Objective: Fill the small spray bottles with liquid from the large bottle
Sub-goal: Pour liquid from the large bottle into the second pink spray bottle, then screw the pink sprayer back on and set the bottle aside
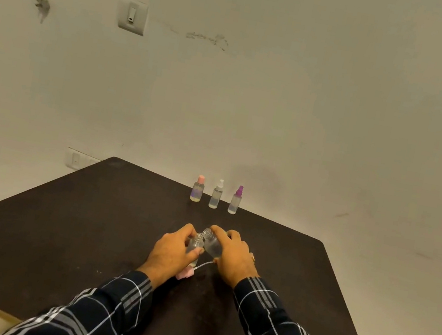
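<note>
My left hand (171, 250) grips a small clear spray bottle (196, 244) that stands upright and uncapped on the dark table (70, 229). My right hand (234, 254) holds a larger clear bottle (212, 244), tilted left so its open mouth sits just above the small bottle's neck. A pink spray cap with a thin white tube (191, 271) lies on the table between my wrists. Whether liquid is flowing cannot be told.
Three capped small bottles stand in a row near the table's far edge: pink-topped (197, 189), white-topped (216, 194), purple-topped (235, 200). A pale wall rises behind, with a switch plate (132, 16). The table's front left edge runs close by.
</note>
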